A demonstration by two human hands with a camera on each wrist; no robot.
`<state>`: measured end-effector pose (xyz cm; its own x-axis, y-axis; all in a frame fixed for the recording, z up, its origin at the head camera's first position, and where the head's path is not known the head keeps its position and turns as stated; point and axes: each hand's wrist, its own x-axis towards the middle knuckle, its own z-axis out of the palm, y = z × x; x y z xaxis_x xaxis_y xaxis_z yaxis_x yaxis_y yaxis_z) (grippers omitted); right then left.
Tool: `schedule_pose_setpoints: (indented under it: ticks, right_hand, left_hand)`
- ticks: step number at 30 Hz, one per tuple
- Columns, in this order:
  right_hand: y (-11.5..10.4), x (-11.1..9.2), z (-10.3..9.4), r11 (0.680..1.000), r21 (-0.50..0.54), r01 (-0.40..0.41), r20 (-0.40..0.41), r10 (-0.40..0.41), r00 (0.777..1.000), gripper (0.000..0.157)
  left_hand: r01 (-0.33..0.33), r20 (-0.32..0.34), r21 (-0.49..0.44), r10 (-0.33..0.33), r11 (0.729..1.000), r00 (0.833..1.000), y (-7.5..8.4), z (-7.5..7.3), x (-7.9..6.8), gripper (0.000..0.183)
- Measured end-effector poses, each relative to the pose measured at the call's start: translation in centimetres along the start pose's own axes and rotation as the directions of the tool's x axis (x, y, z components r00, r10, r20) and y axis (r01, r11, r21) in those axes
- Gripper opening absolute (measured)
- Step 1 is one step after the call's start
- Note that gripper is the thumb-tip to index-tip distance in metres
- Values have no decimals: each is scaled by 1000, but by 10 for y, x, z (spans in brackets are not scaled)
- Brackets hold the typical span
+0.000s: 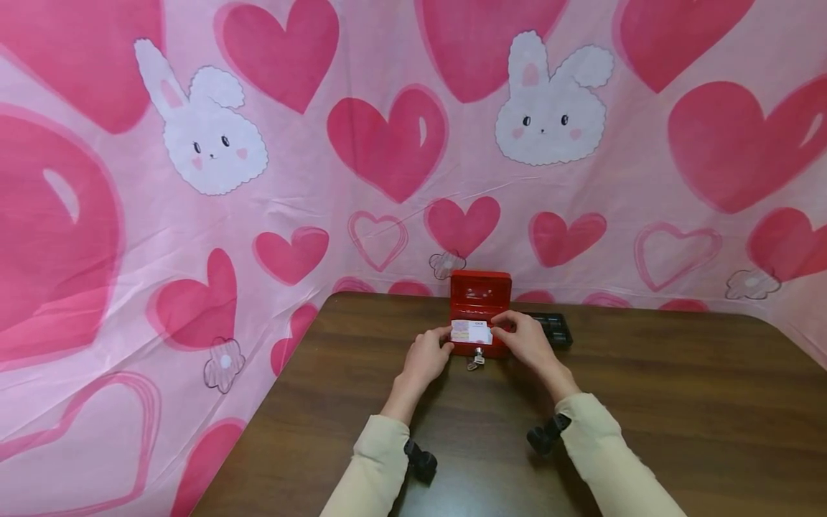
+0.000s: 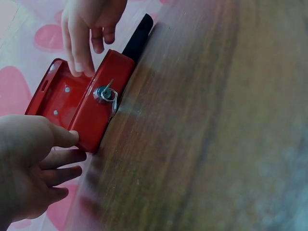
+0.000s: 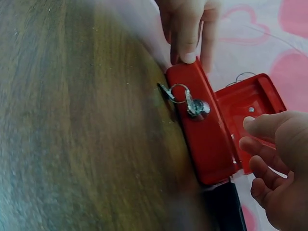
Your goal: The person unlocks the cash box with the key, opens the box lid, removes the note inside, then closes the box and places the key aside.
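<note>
A small red metal cash box [image 1: 497, 351] stands with its lid raised at the back of the table. Inside lie white and pastel printed papers or cards [image 1: 471, 332]; the wrist views do not show them. A key [image 2: 107, 91] sits in the front lock, with another key [image 3: 166, 92] hanging from its ring. My left hand [image 1: 426, 357] grips the box's left end, thumb on the rim and forefinger against the side. Over the right end hovers my right hand [image 1: 525, 340], its fingers [image 3: 263, 159] loosely bent with nothing visible between them.
A black compartmented tray [image 1: 557, 332] lies on the brown wooden table [image 1: 646, 402], just right of the box. Behind the table hangs a pink cloth [image 1: 388, 57] with hearts and rabbits.
</note>
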<state>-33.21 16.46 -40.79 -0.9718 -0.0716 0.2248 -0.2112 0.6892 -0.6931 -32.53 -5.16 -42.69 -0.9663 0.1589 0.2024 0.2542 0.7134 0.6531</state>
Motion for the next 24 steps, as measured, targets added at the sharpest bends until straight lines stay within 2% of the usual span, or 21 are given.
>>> schedule_pose_setpoints:
  ticks: [5,24]
  right_hand:
    - [0,3,5,999,-3,-44,46,44,998,32]
    - [-4,10,10,996,-91,5,92,3,996,31]
  left_hand:
    - [-2,3,-5,2,1000,1000,0,1,0,39]
    - [-11,-7,3,11,1000,1000,0,0,0,39]
